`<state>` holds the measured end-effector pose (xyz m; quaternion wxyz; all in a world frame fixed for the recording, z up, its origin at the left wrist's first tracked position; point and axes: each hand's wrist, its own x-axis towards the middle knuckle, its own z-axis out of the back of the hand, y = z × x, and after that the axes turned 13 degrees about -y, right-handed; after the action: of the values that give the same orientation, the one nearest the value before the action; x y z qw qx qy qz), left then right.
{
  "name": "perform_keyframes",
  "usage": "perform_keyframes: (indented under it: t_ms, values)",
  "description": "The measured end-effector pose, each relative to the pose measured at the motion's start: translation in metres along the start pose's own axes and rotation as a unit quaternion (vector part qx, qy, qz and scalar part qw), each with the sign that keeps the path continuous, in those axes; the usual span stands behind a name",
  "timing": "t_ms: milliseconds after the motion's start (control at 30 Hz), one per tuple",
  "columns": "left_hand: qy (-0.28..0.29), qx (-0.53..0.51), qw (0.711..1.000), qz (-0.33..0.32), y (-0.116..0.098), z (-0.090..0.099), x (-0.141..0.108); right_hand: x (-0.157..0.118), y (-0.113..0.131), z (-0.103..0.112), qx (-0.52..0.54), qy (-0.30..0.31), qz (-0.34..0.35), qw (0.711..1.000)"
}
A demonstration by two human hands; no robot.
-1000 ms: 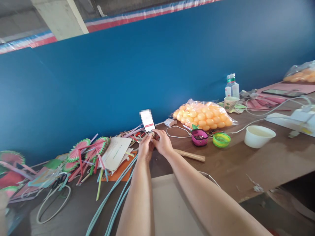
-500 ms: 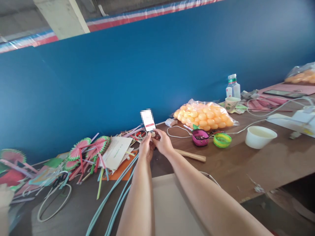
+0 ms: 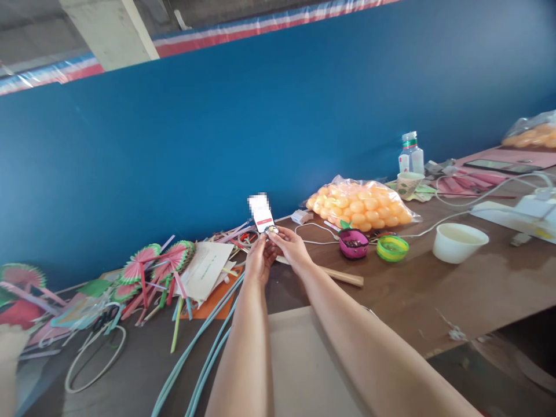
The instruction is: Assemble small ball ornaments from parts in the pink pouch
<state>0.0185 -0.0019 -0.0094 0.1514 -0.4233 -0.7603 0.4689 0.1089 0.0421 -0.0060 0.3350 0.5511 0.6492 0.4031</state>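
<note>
Both hands meet near the middle of the view, in front of a phone (image 3: 264,221) with a lit white screen and a red bar. Between their fingertips is a small shiny object (image 3: 271,230), too small to name. My left hand (image 3: 259,260) is closed on its left side, and my right hand (image 3: 292,248) pinches it from the right. Just behind the right wrist lies a wooden stick (image 3: 343,277), partly hidden by the arm.
On the right are a bag of orange balls (image 3: 360,204), a purple basket (image 3: 353,244), a green-yellow bowl (image 3: 392,247), a white bowl (image 3: 459,243) and bottles (image 3: 410,155). Paper fans (image 3: 143,263), papers (image 3: 204,267) and blue-green cords (image 3: 197,347) lie left.
My right hand has shifted slightly right and its fingers have moved on the small object, which now looks brighter. More of the stick shows beside the right hand.
</note>
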Motion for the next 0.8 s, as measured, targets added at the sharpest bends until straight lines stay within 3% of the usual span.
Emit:
perform_keyframes:
  t_ms: [333,800]
  values:
    - [0.015,0.003,1.000,0.010,-0.0011,-0.0009,-0.0026,0.0032,-0.0071,0.0049,-0.064,0.013,0.061,0.996]
    - [0.004,-0.011,1.000,0.019,0.0005,-0.0010,0.0010,0.0030,-0.0086,0.0028,-0.042,0.017,0.041,0.998]
